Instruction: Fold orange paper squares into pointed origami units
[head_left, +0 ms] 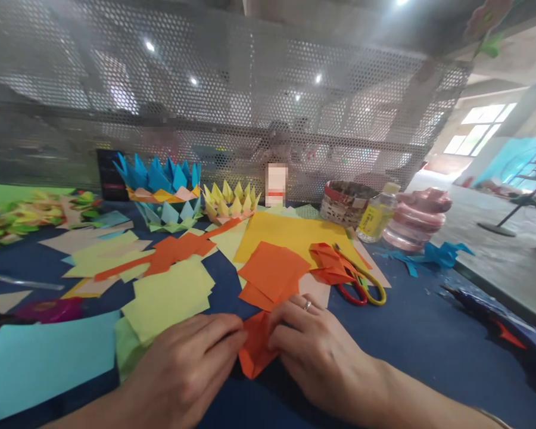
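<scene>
Between my hands is a folded piece of orange paper (255, 351), low at the front of the dark blue table. My left hand (187, 357) pinches its left edge with fingers closed. My right hand (317, 345), a ring on one finger, has its fingers closed on the right side; the fingertips hide part of the folds. Just beyond lie loose square orange sheets (274, 271) on a larger yellow sheet (299, 232). To their right is a folded orange paper piece (330, 262), with red-and-yellow-handled scissors (361, 286) against it.
Light green sheets (174, 292) and a light blue sheet (53, 363) lie left. Folded paper crowns, one blue (165, 179) and one yellow (230, 202), stand behind. A glue bottle (377, 214), a woven basket (346, 202) and a glue gun (500, 322) are right.
</scene>
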